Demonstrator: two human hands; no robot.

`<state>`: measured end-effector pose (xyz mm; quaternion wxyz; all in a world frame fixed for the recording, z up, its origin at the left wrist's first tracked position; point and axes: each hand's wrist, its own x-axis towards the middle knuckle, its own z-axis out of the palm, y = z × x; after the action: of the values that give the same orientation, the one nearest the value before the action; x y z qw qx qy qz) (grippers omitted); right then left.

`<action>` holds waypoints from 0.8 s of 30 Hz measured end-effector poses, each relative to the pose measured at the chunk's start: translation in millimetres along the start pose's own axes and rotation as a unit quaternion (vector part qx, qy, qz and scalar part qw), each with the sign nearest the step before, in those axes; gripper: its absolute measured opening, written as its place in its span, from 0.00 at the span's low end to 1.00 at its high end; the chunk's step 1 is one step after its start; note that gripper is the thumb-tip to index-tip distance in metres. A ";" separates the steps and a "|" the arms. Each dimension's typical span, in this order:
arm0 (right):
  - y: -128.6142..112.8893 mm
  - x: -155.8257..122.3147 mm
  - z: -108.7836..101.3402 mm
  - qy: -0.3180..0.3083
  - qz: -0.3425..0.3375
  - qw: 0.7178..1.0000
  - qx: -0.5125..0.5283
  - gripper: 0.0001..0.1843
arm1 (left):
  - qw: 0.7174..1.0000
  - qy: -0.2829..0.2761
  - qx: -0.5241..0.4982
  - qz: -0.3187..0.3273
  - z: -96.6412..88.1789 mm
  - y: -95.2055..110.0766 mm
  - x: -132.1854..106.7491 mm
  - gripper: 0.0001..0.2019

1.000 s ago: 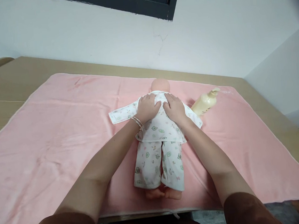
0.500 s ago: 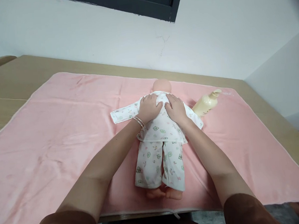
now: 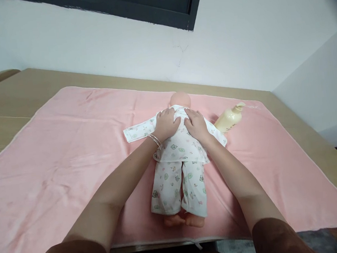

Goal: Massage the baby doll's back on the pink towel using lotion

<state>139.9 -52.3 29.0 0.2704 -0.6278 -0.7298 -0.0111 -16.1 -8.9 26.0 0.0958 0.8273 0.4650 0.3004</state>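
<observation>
A baby doll [image 3: 180, 168] in white printed pyjamas lies face down on a pink towel [image 3: 70, 151], head away from me and bare feet toward me. My left hand [image 3: 166, 123] lies flat on its upper back, left of the spine, fingers spread toward the shoulder; a bangle is on that wrist. My right hand [image 3: 196, 124] lies flat on the right side of the upper back, fingers together and stretched out. The thumbs nearly meet in the middle. Neither hand holds anything.
A cream pump bottle [image 3: 229, 119] lies tilted on the towel just right of the doll's shoulder. The towel covers a wooden table [image 3: 12, 97] set against a white wall. A dark window frame [image 3: 146, 6] is above.
Both hands stay on the doll's upper back, shifted very slightly. The view has dipped a little.
</observation>
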 end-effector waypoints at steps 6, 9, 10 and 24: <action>-0.3 -1.3 3.1 0.035 -0.017 0.999 0.002 0.26 | 0.999 0.017 0.039 0.020 -4.3 9.1 -4.1 0.08; -4.7 -6.4 5.0 0.073 0.010 0.997 -0.016 0.24 | 0.997 0.034 0.060 0.022 -3.6 11.9 -6.4 0.08; -6.4 -7.8 5.0 0.082 0.018 0.996 -0.021 0.23 | 0.997 0.038 0.063 0.020 -3.0 12.0 -6.9 0.08; 8.1 2.2 10.3 0.061 -0.038 0.997 0.035 0.25 | 0.999 0.005 -0.009 0.043 1.2 2.4 -2.9 0.22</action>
<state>143.3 -44.9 18.5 0.3357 -0.5882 -0.7350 -0.0336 -14.8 -12.5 24.9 0.0879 0.8441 0.4272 0.3120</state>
